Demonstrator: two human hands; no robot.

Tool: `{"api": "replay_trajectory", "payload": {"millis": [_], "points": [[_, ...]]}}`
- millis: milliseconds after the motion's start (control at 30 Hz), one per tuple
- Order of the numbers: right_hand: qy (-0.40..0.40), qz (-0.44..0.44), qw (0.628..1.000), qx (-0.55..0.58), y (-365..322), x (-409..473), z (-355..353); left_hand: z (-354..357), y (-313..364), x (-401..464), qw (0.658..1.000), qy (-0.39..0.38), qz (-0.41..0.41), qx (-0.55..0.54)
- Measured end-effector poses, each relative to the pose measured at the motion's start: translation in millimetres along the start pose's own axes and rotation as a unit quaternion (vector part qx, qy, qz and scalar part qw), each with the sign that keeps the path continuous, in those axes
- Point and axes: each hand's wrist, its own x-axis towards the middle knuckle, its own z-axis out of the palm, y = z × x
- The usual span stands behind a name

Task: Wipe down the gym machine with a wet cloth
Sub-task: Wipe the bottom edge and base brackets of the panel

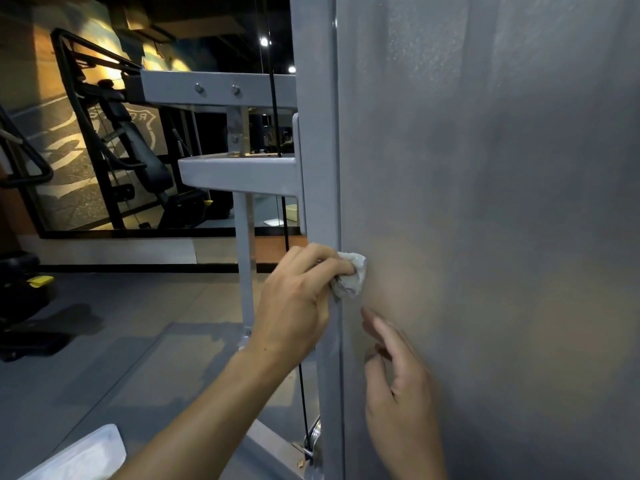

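At far left, black exercise equipment (pixel 145 161) is seen before a wall mural (pixel 69 143) whose white shield-shaped lettering cannot be read. A yellow tab (pixel 41 280) is borne by a dark object on the grey floor (pixel 145 323). A pale flat object (pixel 86 455) is cut off at the lower edge. The gym machine (pixel 239 168) is built of grey painted square tubing, bolted, with a black cable (pixel 277 133). A crumpled whitish cloth (pixel 351 278) is pinched by the left hand (pixel 298 299) against the upright's edge. Below it, the right hand (pixel 398 382) is held relaxed, fingers extended beside the matte grey panel (pixel 502 202).
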Motion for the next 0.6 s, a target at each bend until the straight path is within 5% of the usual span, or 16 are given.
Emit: {"api": "replay_trajectory", "payload": {"millis": [133,333,600], "points": [[-0.009,0.009,1.000,0.007,-1.9,-1.1,-0.8,-8.7,-8.3,8.6,0.998,-0.032,0.056,0.017],[-0.006,0.053,0.998,0.025,-0.3,-5.4,1.9,6.6,6.2,-4.4,0.996,0.043,-0.064,-0.036],[-0.026,0.085,0.996,0.015,3.7,-11.6,19.7,18.1,-2.5,-24.2,0.976,0.091,-0.126,-0.151]]}}
